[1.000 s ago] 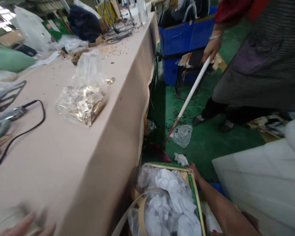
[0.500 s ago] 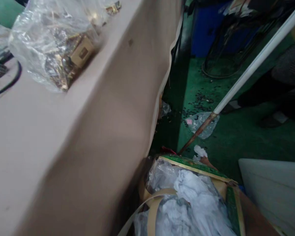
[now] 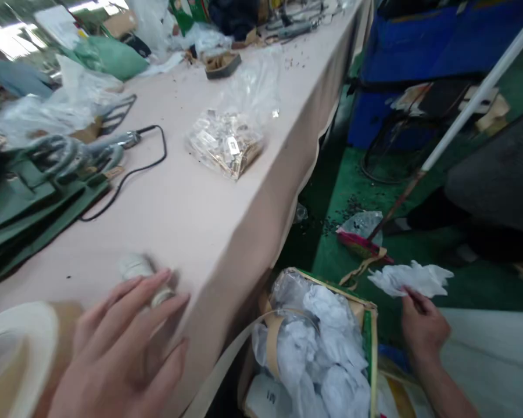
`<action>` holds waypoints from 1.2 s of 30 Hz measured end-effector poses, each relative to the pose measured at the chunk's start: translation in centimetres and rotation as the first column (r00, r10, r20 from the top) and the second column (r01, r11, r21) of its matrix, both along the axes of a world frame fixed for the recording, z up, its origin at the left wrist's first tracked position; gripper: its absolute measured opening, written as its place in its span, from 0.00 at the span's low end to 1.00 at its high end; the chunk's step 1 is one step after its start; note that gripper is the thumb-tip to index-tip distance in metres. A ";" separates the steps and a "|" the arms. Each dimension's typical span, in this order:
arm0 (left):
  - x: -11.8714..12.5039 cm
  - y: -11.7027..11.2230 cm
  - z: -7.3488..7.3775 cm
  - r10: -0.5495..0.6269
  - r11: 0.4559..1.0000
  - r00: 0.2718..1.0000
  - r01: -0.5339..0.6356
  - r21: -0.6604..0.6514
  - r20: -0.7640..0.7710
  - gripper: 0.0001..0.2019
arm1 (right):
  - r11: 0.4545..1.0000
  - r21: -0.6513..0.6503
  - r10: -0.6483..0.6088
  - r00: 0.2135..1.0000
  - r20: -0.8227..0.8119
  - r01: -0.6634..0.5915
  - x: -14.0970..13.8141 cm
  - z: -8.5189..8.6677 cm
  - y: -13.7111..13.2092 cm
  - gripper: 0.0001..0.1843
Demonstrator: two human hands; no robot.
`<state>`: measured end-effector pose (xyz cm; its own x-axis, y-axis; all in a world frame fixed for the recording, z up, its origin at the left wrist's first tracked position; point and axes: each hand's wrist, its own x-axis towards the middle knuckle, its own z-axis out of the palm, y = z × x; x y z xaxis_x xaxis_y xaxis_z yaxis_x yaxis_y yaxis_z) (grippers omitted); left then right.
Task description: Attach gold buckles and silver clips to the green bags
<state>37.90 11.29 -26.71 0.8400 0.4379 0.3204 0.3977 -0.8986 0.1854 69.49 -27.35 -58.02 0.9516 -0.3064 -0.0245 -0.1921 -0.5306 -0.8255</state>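
Observation:
My right hand pinches a crumpled white sheet just right of a cardboard box with green edging, which is packed with crumpled white paper and plastic. My left hand lies on the pale pink table cover, fingers spread, touching a small white wad. Near that hand, a cream roll or band fills the lower left corner. Farther up the table sits a clear plastic bag of gold foil pieces.
A co-worker's dark-clothed body stands at right, holding no visible tool. A broom with a white handle leans across the green floor, bristles near scattered dark debris. A blue bin stands beyond. A corded tool and green fabric lie on the table.
The view has swung from the floor back toward the table. My right hand has picked up the white sheet from the floor. My left hand has come into view on the table. The broom has shifted.

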 end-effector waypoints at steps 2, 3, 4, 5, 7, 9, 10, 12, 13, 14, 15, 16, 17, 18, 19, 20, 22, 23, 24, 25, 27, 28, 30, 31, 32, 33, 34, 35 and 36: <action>0.8 -0.7 0.8 -0.046 0.998 0.999 0.046 0.033 0.004 0.21 | 0.996 0.080 0.035 0.993 0.111 -0.044 -2.2 3.8 -0.1 0.30; 0.9 -1.0 1.1 -0.060 0.998 0.998 0.060 0.036 0.000 0.20 | 0.991 0.111 0.064 0.988 0.140 -0.080 -3.6 5.3 -0.2 0.31; 0.8 -1.2 1.4 -0.061 0.998 0.998 0.061 0.033 0.002 0.19 | 0.983 0.133 0.108 0.982 0.156 -0.130 -5.0 6.6 -0.2 0.31; 0.6 -1.4 1.7 -0.064 0.997 0.998 0.064 0.033 0.003 0.19 | 0.968 0.149 0.176 0.971 0.163 -0.200 -6.5 7.7 -0.1 0.29; 0.1 -1.9 2.8 -0.070 0.996 0.997 0.068 0.057 0.027 0.18 | 0.904 0.162 0.365 0.912 0.186 -0.395 -9.4 9.3 0.2 0.24; -0.2 -2.9 4.2 -0.083 0.991 0.994 0.076 0.107 0.066 0.18 | 0.794 0.131 0.560 0.798 0.223 -0.594 -12.3 10.4 1.0 0.18; -0.1 -3.7 4.8 -0.108 0.988 0.991 0.098 0.121 0.080 0.18 | 0.734 0.097 0.642 0.733 0.226 -0.673 -13.6 10.8 1.5 0.14; 0.6 -5.9 5.5 -0.180 0.981 0.983 0.177 0.082 0.037 0.17 | 0.614 0.029 0.772 0.607 0.190 -0.789 -16.1 11.5 2.6 0.11; 1.1 -7.3 5.4 -0.226 0.974 0.974 0.227 0.018 -0.032 0.17 | 0.559 0.000 0.820 0.552 0.152 -0.829 -17.2 11.7 3.0 0.11; 1.7 -8.6 4.9 -0.228 0.973 0.961 0.219 -0.072 -0.155 0.17 | 0.511 -0.028 0.856 0.506 0.110 -0.859 -18.3 11.8 3.4 0.12; 2.4 -9.9 4.0 -0.200 0.977 0.931 0.165 -0.136 -0.304 0.16 | 0.475 -0.059 0.879 0.471 0.068 -0.878 -19.3 11.9 3.7 0.13; 3.0 -11.1 2.9 -0.161 0.981 0.873 0.092 -0.168 -0.460 0.15 | 0.457 -0.090 0.889 0.456 0.035 -0.885 -20.1 11.9 3.8 0.14; 3.6 -12.1 1.6 -0.120 0.985 0.801 0.022 -0.172 -0.586 0.14 | 0.448 -0.117 0.893 0.450 0.013 -0.886 -20.9 11.8 3.7 0.15; 4.1 -12.8 0.3 -0.099 0.985 0.775 -0.014 -0.173 -0.624 0.14 | 0.449 -0.139 0.892 0.452 0.005 -0.883 -21.5 11.8 3.6 0.16; 4.4 -13.3 -1.0 -0.078 0.984 0.766 -0.041 -0.171 -0.638 0.13 | 0.456 -0.157 0.888 0.461 0.007 -0.876 -22.0 11.7 3.3 0.17; 4.6 -13.6 -2.2 -0.058 0.983 0.759 -0.070 -0.170 -0.649 0.13 | 0.466 -0.171 0.882 0.471 0.013 -0.868 -22.3 11.6 2.9 0.18; 4.5 -13.7 -4.3 -0.015 0.977 0.750 -0.131 -0.170 -0.661 0.14 | 0.489 -0.200 0.869 0.495 0.022 -0.849 -22.7 11.4 1.9 0.19; 4.3 -13.6 -5.1 0.004 0.972 0.744 -0.159 -0.171 -0.668 0.15 | 0.495 -0.213 0.864 0.502 0.021 -0.843 -22.7 11.3 1.3 0.19; 4.0 -13.5 -5.8 0.019 0.968 0.739 -0.182 -0.173 -0.674 0.16 | 0.495 -0.222 0.863 0.505 0.017 -0.840 -22.8 11.1 0.8 0.20; 3.7 -13.4 -6.3 0.029 0.964 0.735 -0.199 -0.175 -0.678 0.17 | 0.494 -0.226 0.864 0.504 0.016 -0.840 -22.7 11.0 0.2 0.20; 3.2 -13.2 -7.1 0.029 0.961 0.734 -0.209 -0.184 -0.679 0.16 | 0.504 -0.225 0.859 0.511 0.026 -0.834 -22.8 10.5 -0.9 0.21; 3.0 -13.1 -7.2 0.023 0.961 0.738 -0.203 -0.189 -0.674 0.14 | 0.530 -0.222 0.843 0.536 0.038 -0.818 -22.9 10.1 -1.4 0.22; 2.9 -13.1 -7.1 0.007 0.964 0.760 -0.179 -0.199 -0.650 0.13 | 0.629 -0.216 0.772 0.633 0.060 -0.747 -23.3 9.0 -2.2 0.27; 3.0 -13.0 -6.8 0.000 0.966 0.774 -0.165 -0.201 -0.634 0.13 | 0.687 -0.214 0.719 0.693 0.057 -0.695 -23.6 8.4 -2.4 0.30; 3.0 -13.0 -6.4 -0.005 0.968 0.788 -0.152 -0.202 -0.616 0.15 | 0.739 -0.213 0.659 0.751 0.035 -0.639 -23.8 7.8 -2.6 0.35; 3.1 -13.0 -5.9 -0.010 0.970 0.802 -0.138 -0.202 -0.597 0.16 | 0.782 -0.214 0.597 0.802 -0.009 -0.585 -24.0 7.2 -2.7 0.39; 3.1 -13.1 -5.2 -0.017 0.972 0.815 -0.124 -0.202 -0.579 0.17 | 0.812 -0.217 0.541 0.838 -0.069 -0.542 -24.2 6.8 -2.5 0.42; 3.1 -13.1 -4.6 -0.027 0.973 0.826 -0.107 -0.204 -0.563 0.17 | 0.826 -0.225 0.500 0.856 -0.131 -0.516 -24.2 6.7 -2.3 0.43; 3.0 -13.3 -3.9 -0.042 0.974 0.835 -0.088 -0.208 -0.548 0.18 | 0.834 -0.236 0.468 0.866 -0.175 -0.498 -24.1 6.8 -1.8 0.44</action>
